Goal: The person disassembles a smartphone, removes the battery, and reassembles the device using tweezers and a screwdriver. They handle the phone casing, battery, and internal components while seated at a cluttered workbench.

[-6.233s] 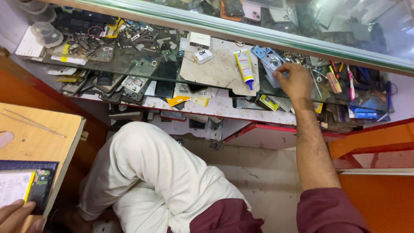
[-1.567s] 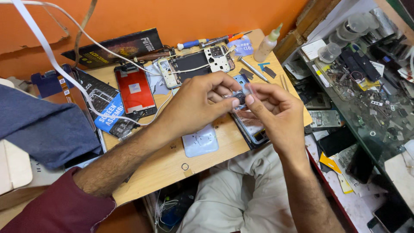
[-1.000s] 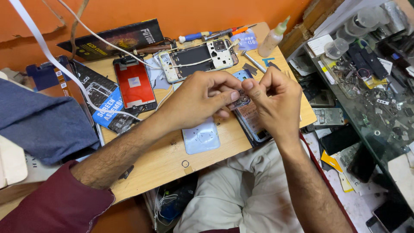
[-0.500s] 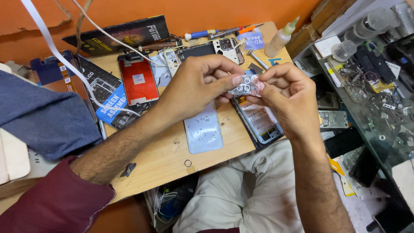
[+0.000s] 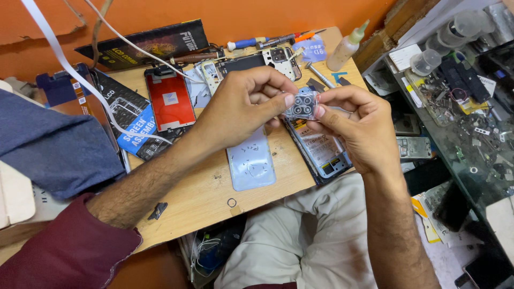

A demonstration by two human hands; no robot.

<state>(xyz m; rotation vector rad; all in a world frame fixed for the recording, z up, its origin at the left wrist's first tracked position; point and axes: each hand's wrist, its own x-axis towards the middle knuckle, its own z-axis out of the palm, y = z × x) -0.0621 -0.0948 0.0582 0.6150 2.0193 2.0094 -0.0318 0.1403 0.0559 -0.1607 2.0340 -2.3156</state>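
Both my hands hold a small clear packet with a black camera-lens cover [image 5: 301,105] above the wooden work board [image 5: 214,192]. My left hand [image 5: 241,107] pinches its left edge between thumb and fingers. My right hand [image 5: 353,126] grips its right edge. Under the hands lies an opened phone body [image 5: 321,152] with its insides showing. A pale blue phone back cover [image 5: 250,166] lies just left of it.
A red phone screen [image 5: 171,101], a phone frame [image 5: 257,61], screwdrivers [image 5: 246,43], a glue bottle [image 5: 348,45] and a black box [image 5: 150,43] lie at the board's far side. Blue cloth [image 5: 53,150] sits left. A glass counter with small parts [image 5: 460,96] stands right.
6.2 s ago my right hand reached into the parts on the glass counter. Since then both hands came together over the board, and the small packet has been lifted and turned to show its lens rings.
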